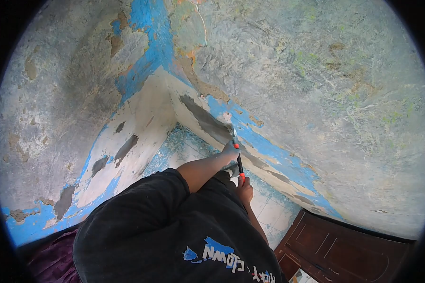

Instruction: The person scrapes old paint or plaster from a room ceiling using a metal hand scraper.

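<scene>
A long-handled scraper point(240, 163) with a black shaft, red-orange collars and a small metal head is held in both hands. My left hand point(230, 150) is wrapped round it near the head, and my right hand point(244, 191) grips the lower end by the red part. The scraper's head overlaps the blue paint strip point(264, 146) on the right wall in this view. Just left of the head, a dark grey bare patch point(205, 118) shows in the whitish lower band of the wall.
The left wall point(66, 89) meets the right wall point(307, 80) in a corner, both with peeling paint. Blue flakes lie on the white floor tiles point(186, 153). A dark brown wooden panel point(340, 250) stands at lower right, purple cloth point(54, 257) at lower left.
</scene>
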